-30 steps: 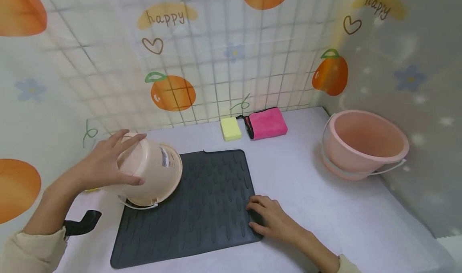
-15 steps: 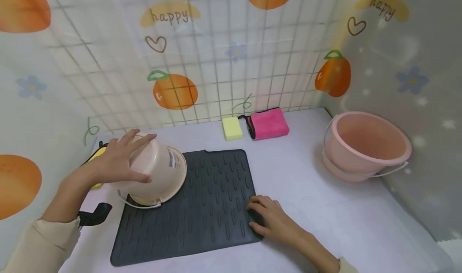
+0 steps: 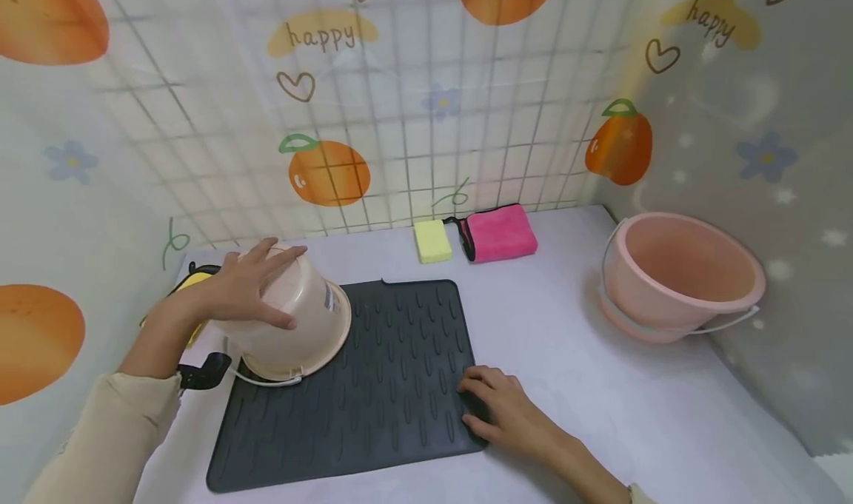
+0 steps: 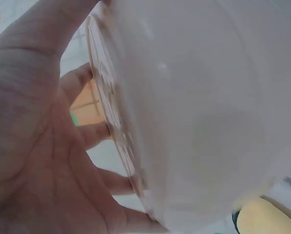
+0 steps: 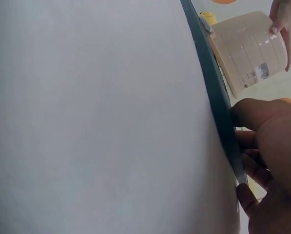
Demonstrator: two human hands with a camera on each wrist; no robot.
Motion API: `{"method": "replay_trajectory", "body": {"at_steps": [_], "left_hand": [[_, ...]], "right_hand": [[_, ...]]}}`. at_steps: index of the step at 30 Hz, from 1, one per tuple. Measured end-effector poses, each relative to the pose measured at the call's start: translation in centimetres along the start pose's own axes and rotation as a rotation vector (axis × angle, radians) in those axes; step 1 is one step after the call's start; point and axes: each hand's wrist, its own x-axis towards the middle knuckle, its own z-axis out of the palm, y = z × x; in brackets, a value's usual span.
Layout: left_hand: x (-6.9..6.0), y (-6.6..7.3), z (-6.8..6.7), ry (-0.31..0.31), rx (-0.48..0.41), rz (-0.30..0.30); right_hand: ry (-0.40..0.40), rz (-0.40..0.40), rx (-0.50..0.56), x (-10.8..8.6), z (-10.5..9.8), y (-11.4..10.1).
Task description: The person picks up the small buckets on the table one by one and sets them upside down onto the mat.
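Note:
In the head view a cream bucket (image 3: 303, 330) stands mouth down over the left part of a dark ridged mat (image 3: 373, 400). My left hand (image 3: 249, 286) grips its base from above, fingers and thumb spread around it. In the left wrist view the fingertips touch the rim of the bucket's base. The bucket's white handle (image 3: 273, 382) hangs at the front. My right hand (image 3: 506, 411) rests on the mat's right edge, its fingers bent over the top. The right wrist view shows these fingers along the mat edge (image 5: 214, 92). The bucket's inside is hidden.
A pink bucket (image 3: 666, 289) with a white handle stands upright at the right. A yellow sponge (image 3: 432, 240) and a folded pink cloth (image 3: 501, 233) lie near the back curtain. A yellow item with black trim (image 3: 195, 280) is partly hidden behind my left arm.
My left hand has moved right, and the base of the cream bucket has swung right with it, so the bucket leans less. My right hand has stayed on the mat's edge.

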Motion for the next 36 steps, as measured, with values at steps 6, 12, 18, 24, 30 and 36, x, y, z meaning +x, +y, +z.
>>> {"method": "replay_trajectory", "body": {"at_steps": [6,12,18,24,30,36], "left_hand": [[0.1,0.28,0.16,-0.031,-0.028,-0.053],[0.22,0.44,0.4,-0.031,0.007,-0.112],[0.77,0.73,0.44,-0.041,-0.011,-0.107],[0.92,0.71,0.34,-0.035,-0.022,-0.052],[0.27,0.59,0.35,-0.032,-0.025,-0.092],[0.02,0.55,0.53,-0.027,-0.02,-0.13]], "right_hand": [[0.008,-0.015,-0.008,0.12,0.07,0.11],[0.026,-0.024,-0.025,0.15,0.33,0.33],[0.028,-0.01,-0.033,-0.06,0.33,0.41],[0.036,-0.001,-0.022,-0.06,0.1,0.4],[0.026,-0.015,-0.019,0.2,0.27,0.27],[0.02,-0.015,-0.016,0.3,0.49,0.2]]}}
